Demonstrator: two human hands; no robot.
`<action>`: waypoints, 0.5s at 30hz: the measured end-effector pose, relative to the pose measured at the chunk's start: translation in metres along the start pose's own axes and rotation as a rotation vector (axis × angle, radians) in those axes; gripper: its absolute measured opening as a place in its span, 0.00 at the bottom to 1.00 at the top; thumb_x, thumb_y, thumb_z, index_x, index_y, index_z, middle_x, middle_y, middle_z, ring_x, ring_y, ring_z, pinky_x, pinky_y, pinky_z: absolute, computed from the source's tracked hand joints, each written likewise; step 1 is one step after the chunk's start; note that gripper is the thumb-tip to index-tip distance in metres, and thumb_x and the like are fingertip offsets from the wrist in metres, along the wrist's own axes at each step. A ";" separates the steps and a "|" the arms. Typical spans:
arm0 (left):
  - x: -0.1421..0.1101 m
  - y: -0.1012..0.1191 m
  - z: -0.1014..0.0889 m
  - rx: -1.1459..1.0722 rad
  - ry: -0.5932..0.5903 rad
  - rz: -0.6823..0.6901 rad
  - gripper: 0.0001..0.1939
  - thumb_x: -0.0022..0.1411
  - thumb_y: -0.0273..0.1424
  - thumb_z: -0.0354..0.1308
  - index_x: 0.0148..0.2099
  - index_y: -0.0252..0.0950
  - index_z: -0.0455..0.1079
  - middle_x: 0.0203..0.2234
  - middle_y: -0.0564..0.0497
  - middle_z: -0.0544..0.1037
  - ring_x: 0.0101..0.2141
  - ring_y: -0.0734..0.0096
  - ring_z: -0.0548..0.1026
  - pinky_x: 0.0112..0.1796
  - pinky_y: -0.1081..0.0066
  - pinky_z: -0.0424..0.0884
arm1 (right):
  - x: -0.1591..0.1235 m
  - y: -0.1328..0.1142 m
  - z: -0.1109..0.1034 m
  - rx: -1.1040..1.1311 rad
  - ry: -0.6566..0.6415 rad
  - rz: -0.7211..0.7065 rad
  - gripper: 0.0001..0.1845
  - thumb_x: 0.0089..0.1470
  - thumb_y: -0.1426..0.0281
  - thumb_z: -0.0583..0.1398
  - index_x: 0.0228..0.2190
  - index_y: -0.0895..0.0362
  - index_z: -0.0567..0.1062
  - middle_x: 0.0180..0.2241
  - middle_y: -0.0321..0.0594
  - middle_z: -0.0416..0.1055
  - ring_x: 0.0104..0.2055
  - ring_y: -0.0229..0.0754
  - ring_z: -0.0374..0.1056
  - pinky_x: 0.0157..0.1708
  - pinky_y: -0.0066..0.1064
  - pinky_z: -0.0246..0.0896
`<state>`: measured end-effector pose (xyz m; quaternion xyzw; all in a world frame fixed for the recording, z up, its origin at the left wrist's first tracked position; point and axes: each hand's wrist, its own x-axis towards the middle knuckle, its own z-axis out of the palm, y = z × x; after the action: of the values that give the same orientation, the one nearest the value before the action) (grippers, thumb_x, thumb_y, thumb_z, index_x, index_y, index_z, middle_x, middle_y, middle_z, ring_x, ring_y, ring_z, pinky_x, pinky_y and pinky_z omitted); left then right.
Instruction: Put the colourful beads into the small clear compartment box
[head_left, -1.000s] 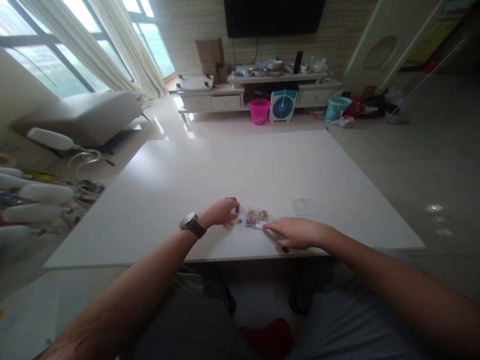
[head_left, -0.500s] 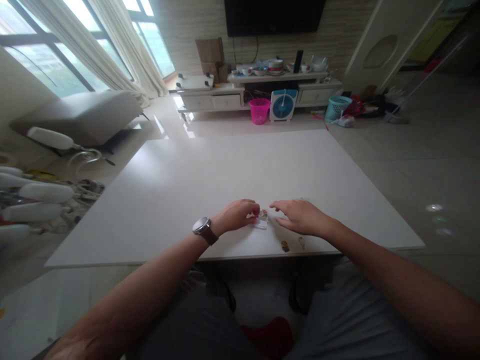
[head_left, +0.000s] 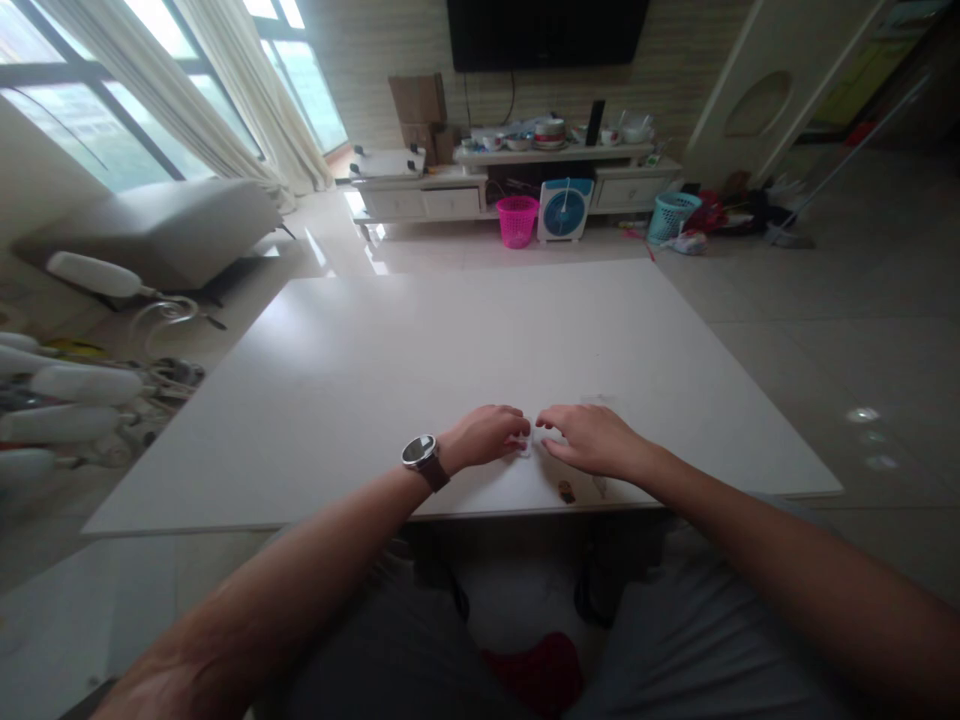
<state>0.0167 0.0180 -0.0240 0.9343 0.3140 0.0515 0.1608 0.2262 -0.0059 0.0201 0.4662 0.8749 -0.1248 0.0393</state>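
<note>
My left hand, with a watch on its wrist, is closed over a small clear plastic case near the table's front edge. Its fingers cover most of the case, so the contents are hidden. Just to the right, my right hand has its thumb and fingers apart, with nothing visible between them. Below the right hand lie a small yellow-and-dark cartoon piece and a paler small piece, too blurred to name. Behind that hand, a flat transparent piece lies on the white table.
The white table stretches away in front of me. Beyond it are a pink basket, a blue-and-white box fan, a blue basket and a low cabinet with dishes on top. White lamp shades stand at the left.
My left hand has shifted slightly right, now covering the case and the colourful thing seen in it before. My right hand's fingers have moved a little downward and remain apart.
</note>
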 end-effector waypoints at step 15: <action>-0.030 -0.059 -0.027 -0.096 0.001 -0.260 0.11 0.58 0.26 0.54 0.40 0.36 0.77 0.29 0.51 0.79 0.30 0.73 0.74 0.33 0.75 0.68 | 0.005 -0.006 0.024 -0.032 -0.189 -0.107 0.27 0.55 0.65 0.55 0.57 0.43 0.67 0.48 0.41 0.76 0.44 0.50 0.73 0.38 0.35 0.62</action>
<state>-0.0463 0.0516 -0.0184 0.8768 0.4298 0.0456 0.2108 0.2172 -0.0115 -0.0027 0.4043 0.8929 -0.1561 0.1223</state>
